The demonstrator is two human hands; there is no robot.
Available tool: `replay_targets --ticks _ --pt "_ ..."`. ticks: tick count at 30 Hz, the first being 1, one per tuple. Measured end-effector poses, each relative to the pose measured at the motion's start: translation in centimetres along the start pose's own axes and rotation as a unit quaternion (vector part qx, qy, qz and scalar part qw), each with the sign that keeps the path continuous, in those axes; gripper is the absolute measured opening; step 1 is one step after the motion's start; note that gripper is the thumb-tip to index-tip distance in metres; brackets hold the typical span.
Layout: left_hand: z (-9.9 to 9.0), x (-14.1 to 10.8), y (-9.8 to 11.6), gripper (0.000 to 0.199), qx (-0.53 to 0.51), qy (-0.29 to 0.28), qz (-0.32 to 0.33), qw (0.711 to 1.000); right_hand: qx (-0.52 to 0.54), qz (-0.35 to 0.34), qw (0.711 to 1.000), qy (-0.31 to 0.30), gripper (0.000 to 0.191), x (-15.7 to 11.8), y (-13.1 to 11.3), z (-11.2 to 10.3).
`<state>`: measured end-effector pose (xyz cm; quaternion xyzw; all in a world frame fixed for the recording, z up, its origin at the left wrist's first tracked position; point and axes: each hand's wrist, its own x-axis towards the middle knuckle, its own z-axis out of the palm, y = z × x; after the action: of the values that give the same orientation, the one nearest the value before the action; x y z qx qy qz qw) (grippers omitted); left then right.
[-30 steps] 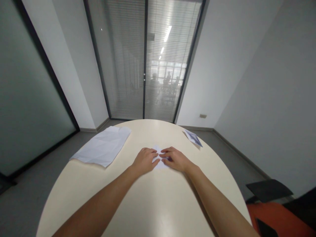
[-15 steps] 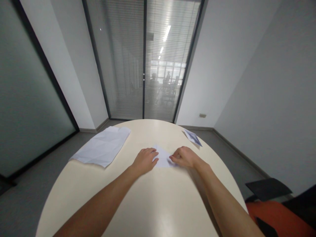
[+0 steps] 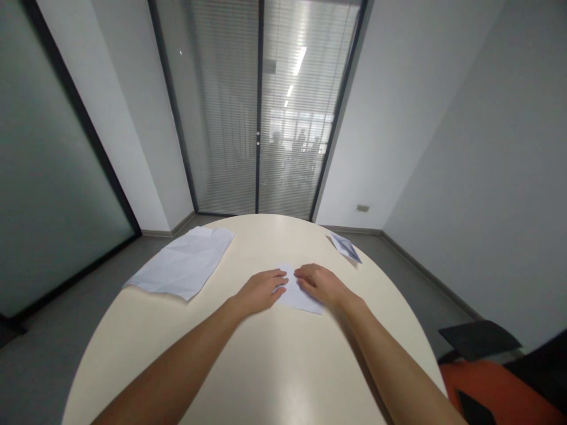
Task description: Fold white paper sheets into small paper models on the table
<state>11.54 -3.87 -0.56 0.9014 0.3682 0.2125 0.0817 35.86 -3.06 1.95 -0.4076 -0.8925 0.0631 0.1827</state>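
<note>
A small folded white paper point(image 3: 297, 297) lies on the round cream table point(image 3: 266, 366), just past the middle. My left hand point(image 3: 261, 290) rests flat on its left part with the fingers pointing right. My right hand point(image 3: 319, 284) lies flat on its right part, fingers pointing left. The fingertips of both hands nearly meet over the paper's upper edge. Most of the paper is hidden beneath the two hands.
A stack of creased white sheets point(image 3: 181, 263) lies at the table's left rim. A small folded paper piece point(image 3: 346, 246) sits at the far right rim. An orange and black chair point(image 3: 500, 378) stands at the lower right. Glass doors with blinds point(image 3: 259, 106) face me.
My right hand slid out to the paper's right side half a second ago, then came back left, so its fingertips again meet my left hand. The paper's lower right corner now shows.
</note>
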Motion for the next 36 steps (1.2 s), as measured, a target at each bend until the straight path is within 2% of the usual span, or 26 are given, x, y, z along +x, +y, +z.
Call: replay_targets --ticks 8,14,21,27,31,36 --pt "-1.1 -0.4 0.9 0.037 -0.024 -0.037 0.055 0.998 0.006 -0.007 1.000 0.005 0.039 0.2 0.9 1.3" --pt "-0.8 -0.6 0.7 0.049 -0.008 -0.055 0.035 0.998 0.008 -0.026 1.000 0.006 0.037 0.3 1.0 1.3" --pt "-0.4 -0.5 0.4 0.056 0.016 -0.042 0.022 0.999 0.010 -0.070 0.997 0.017 0.039 0.6 0.9 1.9" --pt "-0.4 -0.3 0.4 0.056 0.058 -0.040 -0.030 0.997 -0.012 -0.075 0.997 0.012 0.038 0.6 0.9 1.7" --pt "0.0 -0.2 0.3 0.054 0.087 -0.017 -0.079 0.993 -0.014 -0.076 0.997 0.016 0.035 0.5 0.8 1.5" --pt "0.4 -0.2 0.0 0.050 0.093 0.012 -0.099 0.991 -0.025 -0.070 0.997 0.022 0.033 0.6 0.7 1.4"
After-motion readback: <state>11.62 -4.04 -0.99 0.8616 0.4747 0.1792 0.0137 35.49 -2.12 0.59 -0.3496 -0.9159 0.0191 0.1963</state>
